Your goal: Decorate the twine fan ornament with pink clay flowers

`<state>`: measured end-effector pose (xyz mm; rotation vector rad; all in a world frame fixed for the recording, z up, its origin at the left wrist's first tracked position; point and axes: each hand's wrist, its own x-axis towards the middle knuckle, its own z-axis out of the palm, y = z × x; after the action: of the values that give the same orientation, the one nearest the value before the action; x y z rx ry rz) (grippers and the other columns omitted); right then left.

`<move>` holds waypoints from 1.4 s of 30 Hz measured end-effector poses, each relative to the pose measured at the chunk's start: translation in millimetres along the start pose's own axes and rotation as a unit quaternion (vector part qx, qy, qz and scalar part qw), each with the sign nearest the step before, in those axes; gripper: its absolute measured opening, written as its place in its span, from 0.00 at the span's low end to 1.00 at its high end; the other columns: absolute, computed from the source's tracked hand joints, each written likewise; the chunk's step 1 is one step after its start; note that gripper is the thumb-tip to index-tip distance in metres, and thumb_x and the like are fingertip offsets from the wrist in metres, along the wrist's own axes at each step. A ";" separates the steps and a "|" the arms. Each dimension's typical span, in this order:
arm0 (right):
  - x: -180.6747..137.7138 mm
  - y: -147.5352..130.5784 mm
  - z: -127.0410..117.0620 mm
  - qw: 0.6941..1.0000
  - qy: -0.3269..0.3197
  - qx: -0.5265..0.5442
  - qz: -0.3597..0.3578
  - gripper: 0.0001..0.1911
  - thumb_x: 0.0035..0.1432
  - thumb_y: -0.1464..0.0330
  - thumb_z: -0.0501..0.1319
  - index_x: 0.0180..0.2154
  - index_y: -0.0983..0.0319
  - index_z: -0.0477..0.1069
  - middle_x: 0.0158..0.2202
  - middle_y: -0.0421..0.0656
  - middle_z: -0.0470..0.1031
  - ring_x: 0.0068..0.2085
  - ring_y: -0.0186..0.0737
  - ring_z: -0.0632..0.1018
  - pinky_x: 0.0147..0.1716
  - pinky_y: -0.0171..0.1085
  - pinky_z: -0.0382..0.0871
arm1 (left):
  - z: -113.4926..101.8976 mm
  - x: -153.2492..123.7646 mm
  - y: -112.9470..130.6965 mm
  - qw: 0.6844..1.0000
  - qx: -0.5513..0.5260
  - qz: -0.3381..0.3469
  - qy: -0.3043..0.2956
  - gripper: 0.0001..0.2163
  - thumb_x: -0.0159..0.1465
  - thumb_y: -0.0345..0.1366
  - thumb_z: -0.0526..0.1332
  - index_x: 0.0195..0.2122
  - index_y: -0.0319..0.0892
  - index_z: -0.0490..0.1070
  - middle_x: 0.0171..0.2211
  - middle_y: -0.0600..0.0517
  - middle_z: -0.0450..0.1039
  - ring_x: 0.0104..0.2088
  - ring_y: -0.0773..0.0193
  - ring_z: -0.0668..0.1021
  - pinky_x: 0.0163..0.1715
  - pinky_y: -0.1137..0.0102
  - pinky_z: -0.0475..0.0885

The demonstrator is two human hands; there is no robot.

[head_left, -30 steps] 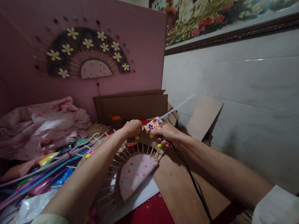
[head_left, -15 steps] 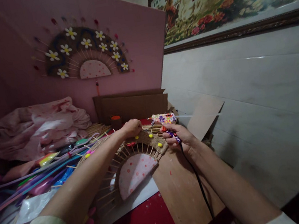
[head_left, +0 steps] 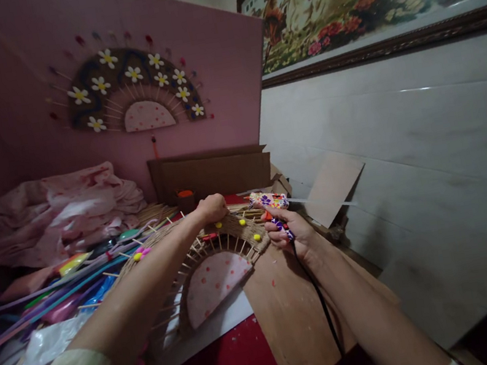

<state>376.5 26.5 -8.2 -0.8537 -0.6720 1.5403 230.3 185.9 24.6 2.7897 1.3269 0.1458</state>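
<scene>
A half-round woven fan piece (head_left: 211, 256) of sticks and straw-coloured cord, with a pink dotted centre, lies on the table. My left hand (head_left: 211, 208) is closed in a fist on its far rim, pressing something I cannot make out. My right hand (head_left: 287, 230) grips a flower-patterned glue gun (head_left: 270, 203), held just right of the rim with its nozzle pointing left toward the cord. A clear glue stick (head_left: 316, 200) sticks out of the gun's back. A black cable (head_left: 316, 295) runs down along my right forearm.
A finished flowered fan (head_left: 129, 89) hangs on the pink board behind. Pink cloth (head_left: 61, 210), coloured sticks (head_left: 55, 285) and plastic lie at the left. Cardboard sheets (head_left: 211, 172) stand at the back, a brown board (head_left: 289, 318) lies under my right arm, and a tiled wall (head_left: 409, 167) rises at the right.
My right hand has drawn the glue gun back from the rim to the right and levelled it. My left hand stayed on the rim. The view shifted slightly.
</scene>
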 end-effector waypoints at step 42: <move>3.6 1.8 -4.8 1.000 0.011 -0.005 -0.009 0.12 0.59 0.61 0.56 0.30 0.64 0.65 0.14 0.31 0.60 0.10 0.22 0.55 0.08 0.24 0.47 | 9.1 2.4 -10.8 0.999 -0.024 0.007 0.041 0.10 0.56 0.38 0.57 0.34 0.46 0.77 0.40 0.50 0.78 0.42 0.59 0.77 0.39 0.70 0.68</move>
<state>379.3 29.5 -12.9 -0.8685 -0.6707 1.5108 224.4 194.5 14.8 2.7807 1.3036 0.2909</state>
